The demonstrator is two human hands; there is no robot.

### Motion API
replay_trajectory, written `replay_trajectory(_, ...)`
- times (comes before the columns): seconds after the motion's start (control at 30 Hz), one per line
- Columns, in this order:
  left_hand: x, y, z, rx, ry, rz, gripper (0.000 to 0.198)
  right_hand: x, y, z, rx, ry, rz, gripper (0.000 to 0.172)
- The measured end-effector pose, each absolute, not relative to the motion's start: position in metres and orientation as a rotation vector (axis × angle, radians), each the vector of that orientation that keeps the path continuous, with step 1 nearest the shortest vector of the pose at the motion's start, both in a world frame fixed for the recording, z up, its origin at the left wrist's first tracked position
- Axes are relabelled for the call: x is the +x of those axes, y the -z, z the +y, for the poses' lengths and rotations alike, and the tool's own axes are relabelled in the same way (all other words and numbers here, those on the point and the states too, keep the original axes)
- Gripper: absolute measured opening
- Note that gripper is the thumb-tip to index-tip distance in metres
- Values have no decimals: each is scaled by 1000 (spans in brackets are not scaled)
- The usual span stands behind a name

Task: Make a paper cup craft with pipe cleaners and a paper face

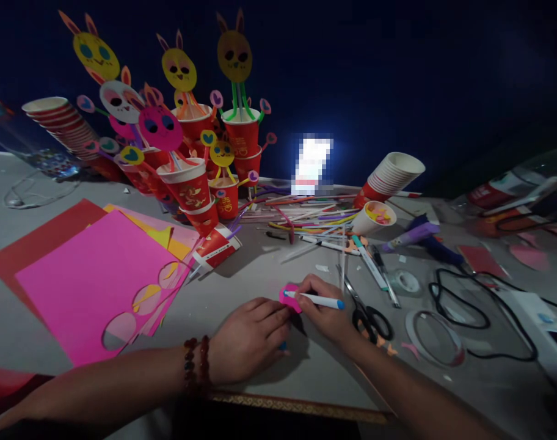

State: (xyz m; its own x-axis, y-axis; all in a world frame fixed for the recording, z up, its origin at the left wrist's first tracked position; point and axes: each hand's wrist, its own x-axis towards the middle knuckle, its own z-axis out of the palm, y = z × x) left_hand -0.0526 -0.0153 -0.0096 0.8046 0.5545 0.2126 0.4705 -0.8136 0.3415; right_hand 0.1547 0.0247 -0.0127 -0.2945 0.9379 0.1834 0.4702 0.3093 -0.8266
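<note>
My right hand [323,310] grips a white marker with a blue cap [316,299], its tip on a small pink paper circle [289,297] that lies on the grey table [242,287]. My left hand [251,337], with a bead bracelet at the wrist, rests knuckles up beside the circle, its curled fingertips pressing the circle's left edge. Black-handled scissors [367,315] lie just right of my right hand.
Pink, yellow and red paper sheets [90,275] with round cut-outs lie at left. Red paper cups with paper bunny heads [189,159] stand behind. Straws and pens [315,223], stacked cups [391,174], a tape ring [434,339], a black cable [484,311] fill the right.
</note>
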Motion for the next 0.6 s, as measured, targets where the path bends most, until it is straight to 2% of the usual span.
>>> replay_trajectory(0.6, -53, 8, -15, 2724, -465, 788, 36, 155, 10, 25, -1230, -896, -1899, 13)
